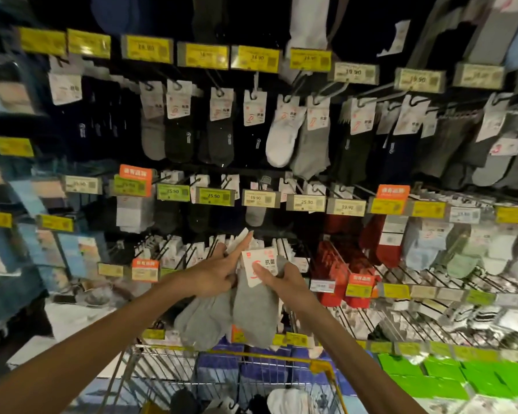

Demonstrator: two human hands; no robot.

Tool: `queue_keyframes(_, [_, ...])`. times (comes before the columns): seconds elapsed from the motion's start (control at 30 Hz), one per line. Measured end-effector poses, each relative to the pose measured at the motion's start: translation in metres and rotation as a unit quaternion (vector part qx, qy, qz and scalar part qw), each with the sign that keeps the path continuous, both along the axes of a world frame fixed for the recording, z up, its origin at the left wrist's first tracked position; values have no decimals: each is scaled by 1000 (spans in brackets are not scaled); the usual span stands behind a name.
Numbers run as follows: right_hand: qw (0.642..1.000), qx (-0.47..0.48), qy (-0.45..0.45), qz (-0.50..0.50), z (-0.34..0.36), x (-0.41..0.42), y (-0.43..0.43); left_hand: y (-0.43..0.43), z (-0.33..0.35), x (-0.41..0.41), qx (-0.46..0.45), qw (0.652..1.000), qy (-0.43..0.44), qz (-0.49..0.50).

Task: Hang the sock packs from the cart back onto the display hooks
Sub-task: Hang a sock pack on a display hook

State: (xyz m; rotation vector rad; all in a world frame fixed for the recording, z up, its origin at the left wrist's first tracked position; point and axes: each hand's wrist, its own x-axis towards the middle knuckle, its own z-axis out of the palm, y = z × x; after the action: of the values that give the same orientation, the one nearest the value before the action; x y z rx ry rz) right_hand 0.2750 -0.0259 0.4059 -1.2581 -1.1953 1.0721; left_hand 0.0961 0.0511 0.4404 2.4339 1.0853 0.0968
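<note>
Gripping a gray sock pack (253,312) by its white header card, the right hand (281,279) keeps its thumb flat on the card's printed face and its other fingers curled round the fabric behind. The left hand (216,274) is just beside it, against the same bundle. Its index finger points straight up along a fan of white cards, and its lower fingers curl in on a second gray pack (202,322), whose socks dangle below the palm.

Both packs hang in the air in front of the lower rows of the sock wall and above the cart (320,366). Its yellow-edged wire basket sits at the bottom of the view with white socks (290,397) and some dark ones inside.

Higher up, display hooks (331,89) carry rows of carded socks in gray, black and white under yellow price tags (256,58). Red socks (335,264) hang to the right of the hands, and green packs (425,375) lie on a shelf at lower right. The edges of the view are blurred.
</note>
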Motion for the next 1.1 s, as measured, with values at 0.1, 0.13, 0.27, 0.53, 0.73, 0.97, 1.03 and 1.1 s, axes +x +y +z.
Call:
queue_keyframes(0.1, [998,4,47,-32,-1,-4,10,8,-3,-1,-13,999,-29,8])
queue_keyframes(0.13, [997,3,55,-48,-4,-6,14,13,-7,-3,-23,999,-44,10])
queue_keyframes(0.27, [990,-8,84,-112,-12,-7,31,31,-26,-9,-55,989,-136,26])
queue_keyframes(0.53, [969,-80,166,-162,-11,-5,62,67,-62,-27,-59,957,-280,38])
queue_keyframes(0.73, [958,-106,191,-185,-21,12,75,91,-89,-16,-121,949,-290,15])
queue_keyframes(0.97, [956,-138,184,-181,-24,37,115,124,-88,1,-147,928,-328,96])
queue_keyframes(1.03, [959,-140,187,-159,-29,44,127,126,-88,6,-160,927,-324,103])
queue_keyframes(1.1, [961,-138,193,-142,-33,50,143,132,-85,11,-155,933,-303,117])
